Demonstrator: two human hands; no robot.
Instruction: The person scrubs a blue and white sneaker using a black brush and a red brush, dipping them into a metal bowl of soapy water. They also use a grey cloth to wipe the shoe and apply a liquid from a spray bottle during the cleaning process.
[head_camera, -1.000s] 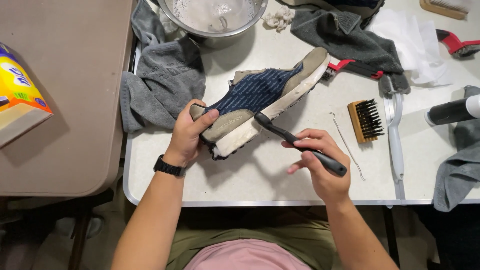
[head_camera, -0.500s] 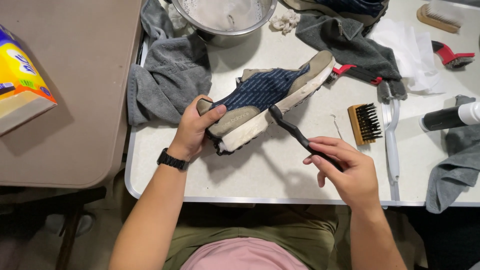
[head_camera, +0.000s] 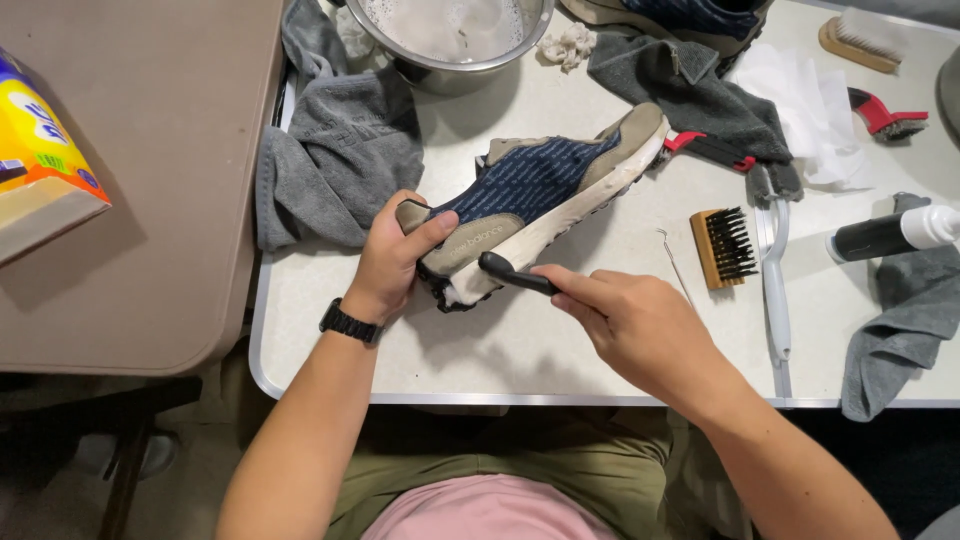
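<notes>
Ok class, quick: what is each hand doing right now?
Left hand: closed on the shoe's heel.
Right hand: closed on a black brush.

brush handle (head_camera: 520, 277) hidden in right hand (head_camera: 640, 325)

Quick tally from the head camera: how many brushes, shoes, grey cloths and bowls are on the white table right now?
Brushes: 5 – black one in the right hand at, wooden black-bristled, white-handled, red-handled, wooden pale-bristled.
Shoes: 2 – one in the left hand at, one at the top edge.
Grey cloths: 3 –.
Bowls: 1 –.
Total: 11
</notes>
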